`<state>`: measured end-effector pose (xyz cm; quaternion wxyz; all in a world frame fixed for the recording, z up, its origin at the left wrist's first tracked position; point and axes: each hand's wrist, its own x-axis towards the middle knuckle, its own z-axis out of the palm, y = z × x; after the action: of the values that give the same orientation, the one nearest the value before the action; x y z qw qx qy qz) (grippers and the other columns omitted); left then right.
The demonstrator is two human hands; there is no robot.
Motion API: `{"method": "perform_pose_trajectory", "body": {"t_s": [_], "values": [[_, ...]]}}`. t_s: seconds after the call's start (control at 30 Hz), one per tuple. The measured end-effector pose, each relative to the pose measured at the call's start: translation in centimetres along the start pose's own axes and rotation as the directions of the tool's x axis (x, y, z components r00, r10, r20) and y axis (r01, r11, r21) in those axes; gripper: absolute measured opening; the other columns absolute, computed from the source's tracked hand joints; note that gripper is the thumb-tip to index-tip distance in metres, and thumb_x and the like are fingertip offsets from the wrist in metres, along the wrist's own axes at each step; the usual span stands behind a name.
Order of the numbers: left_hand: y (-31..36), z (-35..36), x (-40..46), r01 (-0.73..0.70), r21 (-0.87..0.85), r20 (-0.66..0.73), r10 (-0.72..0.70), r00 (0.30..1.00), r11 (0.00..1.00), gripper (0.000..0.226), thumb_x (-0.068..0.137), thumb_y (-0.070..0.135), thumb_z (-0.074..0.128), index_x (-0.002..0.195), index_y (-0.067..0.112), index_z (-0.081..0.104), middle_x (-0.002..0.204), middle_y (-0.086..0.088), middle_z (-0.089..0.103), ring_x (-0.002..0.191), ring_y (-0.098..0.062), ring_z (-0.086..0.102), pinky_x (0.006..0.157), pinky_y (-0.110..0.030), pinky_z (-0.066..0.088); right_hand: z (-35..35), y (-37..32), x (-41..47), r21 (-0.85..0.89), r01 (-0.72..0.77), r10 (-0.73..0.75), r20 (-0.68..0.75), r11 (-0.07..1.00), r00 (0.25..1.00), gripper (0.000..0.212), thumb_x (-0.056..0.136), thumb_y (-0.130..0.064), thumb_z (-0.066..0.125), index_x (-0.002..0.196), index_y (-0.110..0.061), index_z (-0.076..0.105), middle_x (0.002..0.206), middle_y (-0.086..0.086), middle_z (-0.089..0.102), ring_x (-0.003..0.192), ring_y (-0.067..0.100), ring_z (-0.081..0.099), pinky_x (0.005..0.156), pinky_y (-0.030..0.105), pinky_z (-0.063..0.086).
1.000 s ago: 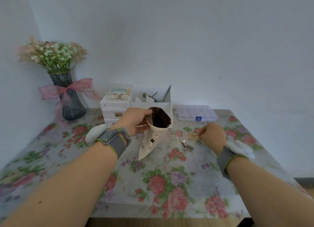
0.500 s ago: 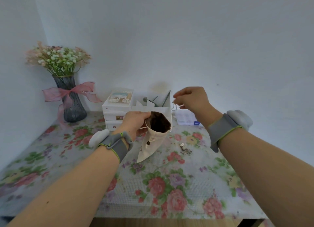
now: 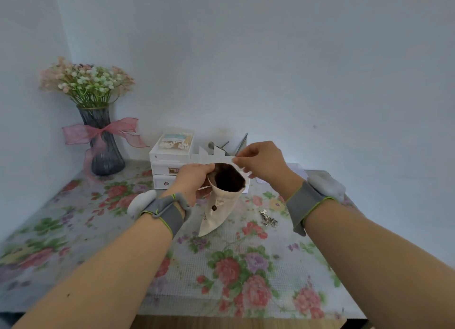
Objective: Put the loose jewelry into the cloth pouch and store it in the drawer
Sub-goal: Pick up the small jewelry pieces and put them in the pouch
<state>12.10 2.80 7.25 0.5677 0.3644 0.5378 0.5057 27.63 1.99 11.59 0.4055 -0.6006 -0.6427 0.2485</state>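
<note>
A cream cloth pouch (image 3: 218, 210) with a dark lining stands tilted on the table, its mouth wide open. My left hand (image 3: 194, 181) grips the left rim of the mouth. My right hand (image 3: 263, 162) hovers just above the right rim, thumb and finger pinched on a small thin piece of jewelry that is barely visible. A silver chain piece (image 3: 268, 219) lies loose on the tablecloth to the right of the pouch. The white drawer unit (image 3: 167, 167) stands behind the pouch, its drawers closed.
A dark glass vase (image 3: 104, 144) with flowers and a pink ribbon stands at the back left. An open white organizer (image 3: 221, 153) holding tools sits beside the drawers. The floral tablecloth (image 3: 229, 267) covers the table; its front edge runs near the bottom.
My right hand picked up a small piece from the table, lifted it, and has now come down left over the pouch mouth. My left hand kept holding the pouch.
</note>
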Motion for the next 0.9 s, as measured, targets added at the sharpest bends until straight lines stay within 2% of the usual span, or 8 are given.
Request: {"method": "perform_pose_trajectory", "body": {"t_s": [0.2, 0.33, 0.47, 0.57, 0.63, 0.73, 0.83, 0.9], "values": [[0.1, -0.5, 0.1, -0.011, 0.002, -0.005, 0.011, 1.0, 1.0, 0.016, 0.089, 0.016, 0.058, 0.074, 0.014, 0.057, 0.071, -0.005, 0.057, 0.064, -0.015, 0.052, 0.055, -0.026, 0.048, -1.4, 7.0, -0.1, -0.199, -0.225, 0.206, -0.114, 0.954, 0.972, 0.013, 0.078, -0.007, 0.063, 0.072, -0.007, 0.074, 0.071, 0.017, 0.072, 0.06, 0.025, 0.064, 0.071, 0.04, 0.062], [0.2, -0.6, 0.1, -0.012, 0.018, -0.005, 0.012, 1.0, 1.0, 0.015, 0.089, 0.016, 0.058, 0.075, 0.013, 0.058, 0.073, -0.006, 0.057, 0.065, -0.016, 0.051, 0.056, -0.027, 0.048, -1.6, 10.7, -0.9, -0.422, -0.27, 0.296, -0.005, 0.865, 0.955, 0.015, 0.081, -0.016, 0.069, 0.088, -0.007, 0.079, 0.087, 0.016, 0.076, 0.071, 0.024, 0.067, 0.08, 0.036, 0.06], [0.2, -0.4, 0.1, -0.011, 0.024, 0.0, 0.011, 1.0, 1.0, 0.014, 0.09, 0.016, 0.058, 0.077, 0.012, 0.058, 0.073, -0.007, 0.056, 0.066, -0.017, 0.051, 0.057, -0.027, 0.048, -0.7, 11.6, -1.3, -0.482, -0.249, 0.308, 0.046, 0.84, 0.95, 0.024, 0.08, -0.028, 0.07, 0.09, -0.007, 0.077, 0.092, 0.012, 0.077, 0.084, 0.026, 0.071, 0.081, 0.036, 0.058], [0.0, -0.2, 0.1, -0.01, 0.025, -0.005, 0.01, 1.0, 1.0, 0.015, 0.09, 0.016, 0.058, 0.075, 0.013, 0.057, 0.073, -0.006, 0.056, 0.066, -0.016, 0.05, 0.057, -0.026, 0.048, 0.6, 11.9, -1.4, -0.494, -0.241, 0.301, 0.046, 0.836, 0.952, 0.033, 0.079, -0.031, 0.068, 0.095, -0.003, 0.075, 0.094, 0.013, 0.076, 0.089, 0.027, 0.071, 0.078, 0.034, 0.056], [-0.1, 0.0, 0.1, -0.011, 0.024, -0.006, 0.012, 1.0, 1.0, 0.017, 0.089, 0.015, 0.059, 0.072, 0.013, 0.056, 0.071, -0.006, 0.055, 0.065, -0.016, 0.049, 0.057, -0.027, 0.047, 1.2, 11.8, -1.2, -0.501, -0.238, 0.313, 0.07, 0.832, 0.947, 0.028, 0.079, -0.027, 0.067, 0.093, -0.004, 0.074, 0.094, 0.012, 0.076, 0.089, 0.026, 0.07, 0.074, 0.032, 0.054], [0.0, -0.1, 0.1, -0.018, 0.038, -0.002, 0.018, 1.0, 0.999, 0.018, 0.09, 0.015, 0.058, 0.072, 0.012, 0.056, 0.071, -0.007, 0.055, 0.065, -0.016, 0.049, 0.059, -0.027, 0.048, 1.3, 11.7, -0.7, -0.504, -0.241, 0.331, 0.096, 0.83, 0.939, 0.023, 0.081, -0.02, 0.065, 0.093, -0.003, 0.075, 0.095, 0.013, 0.075, 0.09, 0.026, 0.07, 0.08, 0.034, 0.056], [0.1, -0.4, 0.3, -0.025, 0.048, -0.005, 0.025, 1.0, 0.999, 0.017, 0.09, 0.016, 0.058, 0.074, 0.012, 0.057, 0.072, -0.007, 0.055, 0.065, -0.016, 0.05, 0.059, -0.027, 0.048, 0.2, 11.2, 0.0, -0.376, -0.263, 0.298, 0.038, 0.889, 0.954, 0.015, 0.081, -0.021, 0.071, 0.068, -0.013, 0.069, 0.07, 0.006, 0.068, 0.066, 0.018, 0.064, 0.081, 0.035, 0.055], [0.0, -0.4, 0.4, -0.021, 0.053, 0.0, 0.021, 1.0, 0.998, 0.013, 0.09, 0.016, 0.057, 0.078, 0.011, 0.058, 0.073, -0.007, 0.055, 0.066, -0.017, 0.05, 0.059, -0.027, 0.047, -1.3, 10.7, 0.5, -0.194, -0.278, 0.27, -0.068, 0.941, 0.96, 0.026, 0.077, -0.021, 0.077, 0.056, -0.021, 0.061, 0.06, 0.003, 0.062, 0.056, 0.017, 0.055, 0.076, 0.036, 0.054]]}}
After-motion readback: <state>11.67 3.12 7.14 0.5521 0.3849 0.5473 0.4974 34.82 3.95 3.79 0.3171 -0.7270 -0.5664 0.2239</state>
